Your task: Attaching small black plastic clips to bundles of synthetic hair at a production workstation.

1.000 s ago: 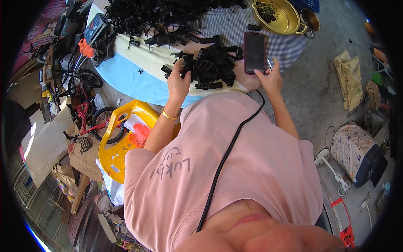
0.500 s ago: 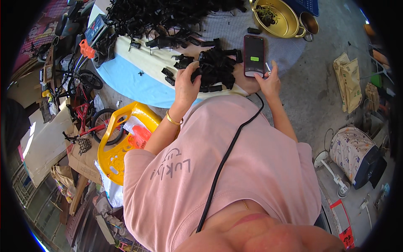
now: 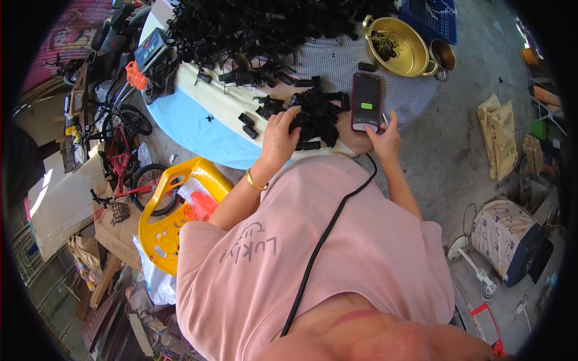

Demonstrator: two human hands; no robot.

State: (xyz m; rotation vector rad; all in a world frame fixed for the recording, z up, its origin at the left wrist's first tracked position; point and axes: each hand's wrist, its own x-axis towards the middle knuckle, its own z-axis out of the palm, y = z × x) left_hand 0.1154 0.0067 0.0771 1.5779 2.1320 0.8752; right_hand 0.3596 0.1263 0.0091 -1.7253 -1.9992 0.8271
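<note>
1. The left hand [image 3: 278, 139] reached over the worktop [image 3: 198, 133] from the near side, at the left edge of a small pile of black parts [image 3: 318, 120].
2. Its fingers [image 3: 287, 115] were bent, with forefinger and thumb parted and their tips against or just above the dark pieces; I cannot tell whether they had hold of one.
3. The right hand [image 3: 386, 143] was at the near right corner of a phone [image 3: 366, 90], its thumb at the lower edge of the screen.
4. That hand's thumb and forefinger stood moderately apart; a thin silvery piece [image 3: 383, 118] showed between them, and whether they gripped it I cannot tell.
5. The phone lay flat just right of the small pile, its dark screen lit by a green patch.
6. Two short black pieces [image 3: 247, 124] lay left of the left hand, apart from the pile.
7. Beyond, a far larger heap of black parts [image 3: 259, 30] covered the back of the worktop, on a cloth of blue, cream and checked areas.
8. At the far right sat a gold-coloured pot [image 3: 416, 60] with green plant bits [image 3: 384, 46] inside, a metal cup [image 3: 444, 57] beside it and a blue basket [image 3: 436, 27] behind.
9. A yellow chair [image 3: 158, 231] stood to the person's left, below the worktop's edge.
</note>
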